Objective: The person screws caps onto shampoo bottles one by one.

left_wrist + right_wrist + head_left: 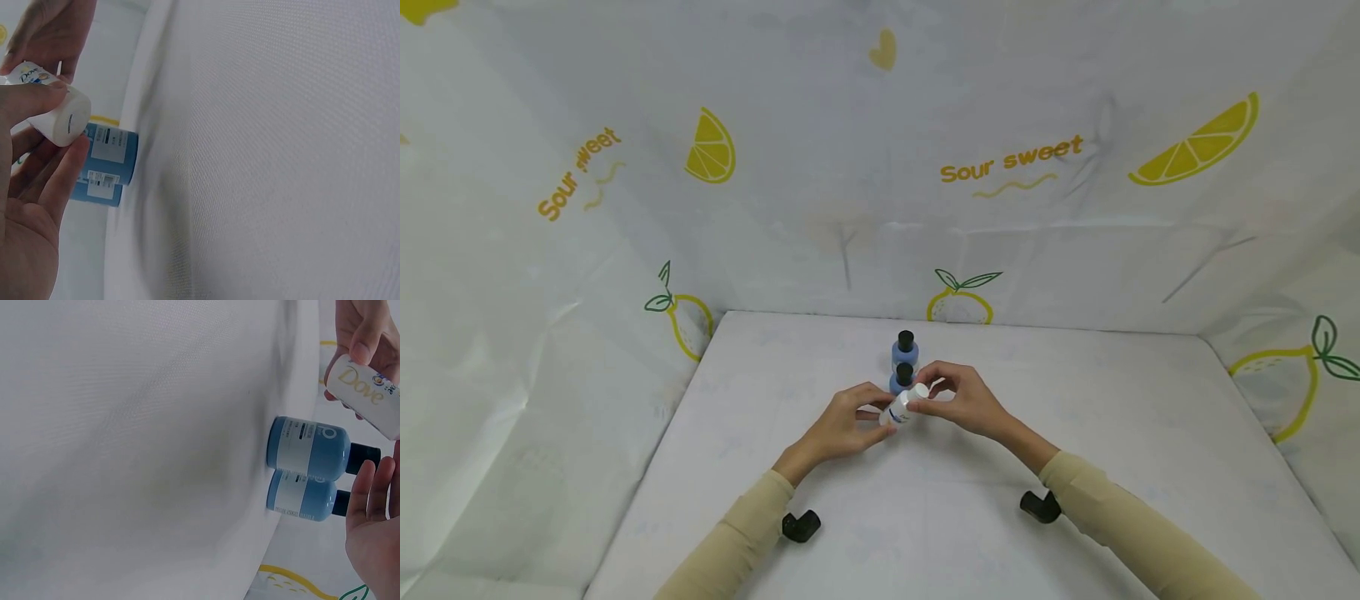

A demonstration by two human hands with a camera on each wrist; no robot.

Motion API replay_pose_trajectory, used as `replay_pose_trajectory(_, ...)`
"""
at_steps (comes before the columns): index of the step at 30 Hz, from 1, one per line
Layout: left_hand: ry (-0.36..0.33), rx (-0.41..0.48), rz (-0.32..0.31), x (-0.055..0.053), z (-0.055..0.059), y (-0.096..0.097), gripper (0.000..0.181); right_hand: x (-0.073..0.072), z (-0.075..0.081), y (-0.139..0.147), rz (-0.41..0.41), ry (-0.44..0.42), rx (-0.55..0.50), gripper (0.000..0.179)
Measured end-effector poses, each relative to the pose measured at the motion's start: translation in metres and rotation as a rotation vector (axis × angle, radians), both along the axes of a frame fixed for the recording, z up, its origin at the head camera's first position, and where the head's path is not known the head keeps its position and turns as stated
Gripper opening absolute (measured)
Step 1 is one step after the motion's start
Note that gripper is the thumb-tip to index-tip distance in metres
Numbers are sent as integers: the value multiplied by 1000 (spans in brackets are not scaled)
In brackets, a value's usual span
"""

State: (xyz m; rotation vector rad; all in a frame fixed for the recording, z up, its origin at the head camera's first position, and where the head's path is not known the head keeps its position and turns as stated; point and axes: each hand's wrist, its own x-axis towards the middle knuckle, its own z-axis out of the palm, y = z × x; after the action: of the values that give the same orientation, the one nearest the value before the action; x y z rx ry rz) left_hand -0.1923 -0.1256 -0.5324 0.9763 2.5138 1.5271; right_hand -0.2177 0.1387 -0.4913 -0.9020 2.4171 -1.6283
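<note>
A small white Dove bottle [898,407] is held tilted above the table between both hands, its cap end up and to the right. My left hand [844,423] grips the lower body, with the thumb on one side and fingers on the other; the bottle's base [74,125] faces the left wrist camera. At the cap end, the thumb and fingers of my right hand [964,402] pinch the bottle. Just behind it stand two blue bottles with black caps, a nearer one [309,447] and a farther one [302,495], both upright and close together.
A white cloth covers the table [1075,400]. Behind it hangs a white backdrop [820,200] with lemon prints. Black wrist-worn pieces show beside the left sleeve [737,525] and the right sleeve [1120,517].
</note>
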Motion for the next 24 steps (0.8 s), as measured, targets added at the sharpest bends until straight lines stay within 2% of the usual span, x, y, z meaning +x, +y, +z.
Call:
replay_pose_trajectory(16,7,-1,-8,0,4,3,39,3,1,4,-11,-4,-1,24)
replay_pose_trajectory(24,9,2,-4,1,5,1,40,0,2,5,57,-23,-34,29)
